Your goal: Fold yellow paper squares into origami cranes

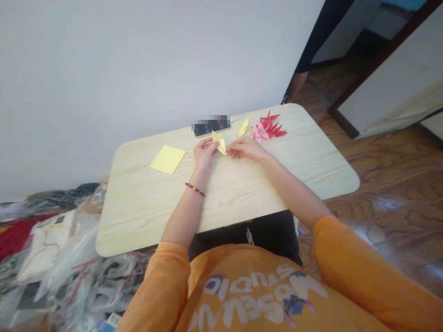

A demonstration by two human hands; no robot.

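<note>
Between my two hands is a partly folded yellow origami paper (219, 142), with pointed ends at top and bottom. My left hand (205, 151) pinches it along its left side. Just right of its lower tip, my right hand (244, 148) has its fingers curled together; whether they touch the paper or hold anything is too small to make out. A second folded yellow paper piece (243, 127) lies behind my right hand. Beside it rest a pink folded paper piece (260, 132) and several red paper cranes (272, 123).
A stack of square yellow paper (168, 159) lies on the left of the pale wooden table (138, 203). A phone (212, 126) sits at the back edge by the white wall. Plastic-bagged goods (79, 258) crowd the floor at left. Another person's arm (304, 69) shows beyond the wall's edge.
</note>
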